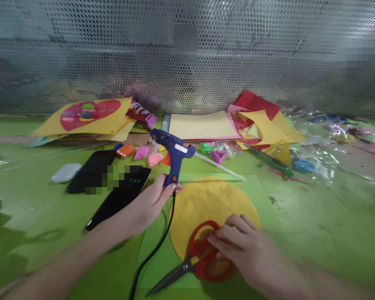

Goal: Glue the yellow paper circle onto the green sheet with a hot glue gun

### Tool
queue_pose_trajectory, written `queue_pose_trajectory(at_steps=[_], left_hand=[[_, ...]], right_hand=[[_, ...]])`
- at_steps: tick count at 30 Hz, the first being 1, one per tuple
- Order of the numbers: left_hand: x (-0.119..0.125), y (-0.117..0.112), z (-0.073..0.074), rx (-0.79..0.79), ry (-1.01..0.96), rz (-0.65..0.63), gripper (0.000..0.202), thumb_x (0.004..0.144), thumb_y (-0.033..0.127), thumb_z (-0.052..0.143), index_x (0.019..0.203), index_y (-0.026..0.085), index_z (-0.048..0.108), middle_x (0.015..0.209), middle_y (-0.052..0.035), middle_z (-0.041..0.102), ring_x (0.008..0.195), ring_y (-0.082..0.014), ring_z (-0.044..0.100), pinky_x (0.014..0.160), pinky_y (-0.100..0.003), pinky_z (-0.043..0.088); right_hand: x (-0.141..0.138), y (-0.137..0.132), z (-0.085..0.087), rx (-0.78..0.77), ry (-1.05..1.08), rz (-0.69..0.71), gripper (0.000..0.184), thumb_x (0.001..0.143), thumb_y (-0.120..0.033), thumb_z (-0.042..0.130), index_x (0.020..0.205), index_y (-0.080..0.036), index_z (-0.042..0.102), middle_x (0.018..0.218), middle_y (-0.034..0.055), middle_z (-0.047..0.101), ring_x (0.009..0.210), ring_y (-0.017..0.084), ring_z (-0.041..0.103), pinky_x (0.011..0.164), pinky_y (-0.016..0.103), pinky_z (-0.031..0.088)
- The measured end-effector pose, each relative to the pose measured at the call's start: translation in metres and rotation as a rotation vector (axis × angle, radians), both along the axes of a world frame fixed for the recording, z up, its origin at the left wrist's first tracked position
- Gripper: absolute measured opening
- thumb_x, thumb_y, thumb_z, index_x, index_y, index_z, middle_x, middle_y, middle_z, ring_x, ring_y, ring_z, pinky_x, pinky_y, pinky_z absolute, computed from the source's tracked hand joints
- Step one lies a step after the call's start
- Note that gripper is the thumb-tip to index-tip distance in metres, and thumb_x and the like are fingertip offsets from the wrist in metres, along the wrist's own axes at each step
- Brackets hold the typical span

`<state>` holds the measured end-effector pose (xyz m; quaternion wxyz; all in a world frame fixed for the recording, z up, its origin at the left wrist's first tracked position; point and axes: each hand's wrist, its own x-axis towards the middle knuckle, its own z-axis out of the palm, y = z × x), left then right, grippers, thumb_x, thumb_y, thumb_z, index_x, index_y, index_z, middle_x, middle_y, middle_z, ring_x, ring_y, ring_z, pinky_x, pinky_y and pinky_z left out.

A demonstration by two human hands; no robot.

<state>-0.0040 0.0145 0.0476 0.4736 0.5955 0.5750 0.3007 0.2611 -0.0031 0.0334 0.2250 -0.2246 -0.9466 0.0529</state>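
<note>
My left hand (156,200) is closed around the bottom of the handle of a blue hot glue gun (175,160), its nozzle pointing up and left and a clear glue stick (220,165) sticking out of its back. A black cord (158,246) runs from the handle down toward me. In my right hand (246,246) are the red handles of a pair of scissors (203,266), whose dark blades point down and left. Beneath the scissors lies a yellow paper circle (212,200) on a light green sheet (156,266).
Two black phones (118,204) and a white earbud case (66,173) lie on the left. Behind are coloured papers (203,125), a heart-decorated yellow sheet (121,109), a purple-capped tube (150,118) and small clay packets (141,153). Plastic wrappers (321,162) and a green-handled tool (278,166) lie right. A perforated metal panel (143,62) stands behind.
</note>
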Motion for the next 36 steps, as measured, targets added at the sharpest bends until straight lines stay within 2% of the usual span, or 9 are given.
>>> queue_pose_trajectory(at_steps=[7, 11, 15, 19, 24, 30, 36], left_hand=[[-0.001, -0.002, 0.002, -0.001, 0.02, -0.015, 0.043, 0.102, 0.054, 0.032, 0.128, 0.021, 0.043, 0.142, -0.0163, 0.058, 0.133, -0.0241, 0.053, 0.119, -0.05, 0.029], [-0.001, -0.001, 0.002, -0.003, 0.042, -0.021, 0.044, 0.101, 0.054, 0.033, 0.129, 0.022, 0.043, 0.142, -0.0159, 0.058, 0.134, -0.0252, 0.052, 0.119, -0.051, 0.028], [0.0, -0.003, 0.005, -0.008, 0.058, -0.018, 0.044, 0.102, 0.053, 0.032, 0.133, 0.023, 0.039, 0.141, -0.0148, 0.059, 0.133, -0.0257, 0.053, 0.118, -0.052, 0.03], [0.001, -0.005, 0.006, 0.003, 0.072, -0.005, 0.039, 0.101, 0.054, 0.032, 0.123, 0.025, 0.047, 0.137, -0.0118, 0.063, 0.134, -0.0264, 0.053, 0.117, -0.048, 0.035], [0.0, -0.005, 0.004, 0.014, 0.086, -0.008, 0.036, 0.101, 0.054, 0.033, 0.111, 0.025, 0.051, 0.137, -0.011, 0.063, 0.134, -0.0274, 0.053, 0.115, -0.047, 0.038], [0.0, -0.005, 0.005, 0.006, 0.091, -0.014, 0.041, 0.101, 0.056, 0.033, 0.12, 0.024, 0.05, 0.139, -0.0119, 0.062, 0.134, -0.0264, 0.053, 0.115, -0.047, 0.038], [0.0, -0.006, 0.004, -0.006, 0.072, -0.001, 0.045, 0.101, 0.057, 0.032, 0.126, 0.024, 0.047, 0.138, -0.0119, 0.063, 0.132, -0.0258, 0.054, 0.116, -0.048, 0.036]], right_hand=[[0.024, -0.007, 0.01, 0.076, -0.024, -0.025, 0.036, 0.108, -0.02, 0.029, 0.112, -0.013, 0.064, 0.087, 0.0045, 0.067, 0.078, 0.019, 0.054, 0.065, 0.03, 0.048], [0.031, 0.005, 0.012, 0.132, -0.064, -0.055, 0.032, 0.107, -0.017, 0.036, 0.114, -0.011, 0.066, 0.093, 0.0074, 0.068, 0.085, 0.021, 0.055, 0.069, 0.032, 0.049], [0.024, 0.022, 0.007, 0.118, -0.096, -0.057, 0.029, 0.104, -0.013, 0.04, 0.113, -0.01, 0.068, 0.096, 0.0097, 0.066, 0.089, 0.023, 0.053, 0.073, 0.036, 0.049], [0.016, 0.034, -0.001, 0.049, -0.098, -0.035, 0.018, 0.098, -0.012, 0.054, 0.112, -0.012, 0.066, 0.094, 0.0062, 0.064, 0.086, 0.021, 0.053, 0.071, 0.033, 0.049], [0.016, 0.039, -0.001, -0.026, -0.126, -0.017, 0.015, 0.098, -0.016, 0.058, 0.111, -0.017, 0.065, 0.091, 0.0022, 0.062, 0.084, 0.019, 0.054, 0.07, 0.031, 0.047], [0.023, 0.035, -0.004, 0.004, -0.122, -0.03, 0.02, 0.101, -0.019, 0.05, 0.111, -0.017, 0.067, 0.092, 0.0053, 0.064, 0.085, 0.022, 0.051, 0.073, 0.034, 0.044], [0.034, 0.022, 0.006, 0.026, -0.168, -0.033, 0.036, 0.107, -0.023, 0.032, 0.112, -0.017, 0.067, 0.094, 0.0055, 0.066, 0.085, 0.021, 0.053, 0.073, 0.033, 0.047]])
